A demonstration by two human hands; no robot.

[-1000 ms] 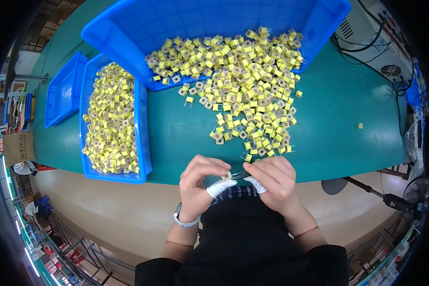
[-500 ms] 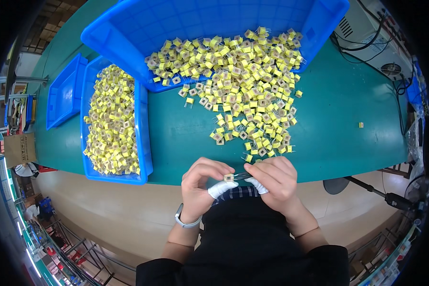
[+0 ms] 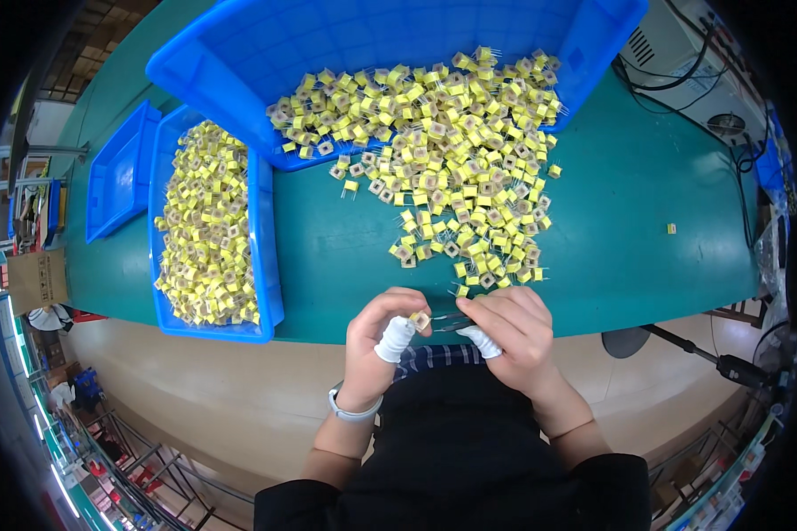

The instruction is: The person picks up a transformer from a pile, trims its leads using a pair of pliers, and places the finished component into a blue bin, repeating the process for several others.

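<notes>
Even, bright, cool light covers the smooth green desk [image 3: 629, 239], with only soft, faint shadows under the loose small square yellow-and-tan parts [image 3: 469, 177]. Glowing white strip lights [image 3: 59, 488] show along the left rim; whatever lights the desk most directly is out of frame. The inside of the large blue plastic bin [image 3: 416, 35] is slightly darker in its corners, and the black cloth garment [image 3: 456, 451] loses most of its folds. The white finger covers [image 3: 393, 342] look nearly washed out. Fisheye curvature bows the desk's near edge and squeezes the surroundings toward black corners, where detail turns soft. The middle is fairly sharp, though fine detail at the fingers [image 3: 505, 320] is too small to tell.
</notes>
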